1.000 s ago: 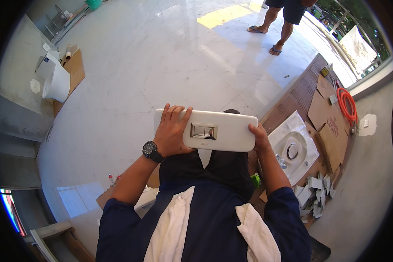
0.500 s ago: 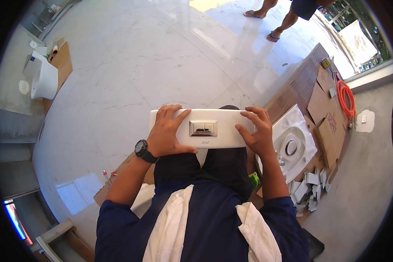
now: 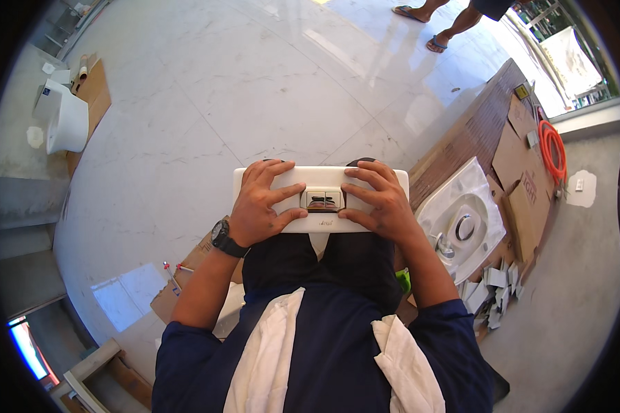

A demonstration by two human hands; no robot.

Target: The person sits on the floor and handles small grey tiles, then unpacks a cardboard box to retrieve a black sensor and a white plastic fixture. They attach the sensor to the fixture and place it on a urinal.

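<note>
A white toilet tank lid lies across my thighs, with a chrome dual flush button set in its middle. My left hand grips the lid from the left, its index fingertip and thumb tip at the button's left side. From the right, my right hand holds it the same way, thumb and index finger at the button's right side. The other fingers curve toward the lid's far edge. A black watch is on my left wrist.
On the right, a white washbasin lies on cardboard, near white shards and an orange hose. At far left stands a white toilet bowl. A person in flip-flops stands at the back.
My right hand has moved left from the lid's right end to the flush button. My left index finger and thumb have come in to the button's left side.
</note>
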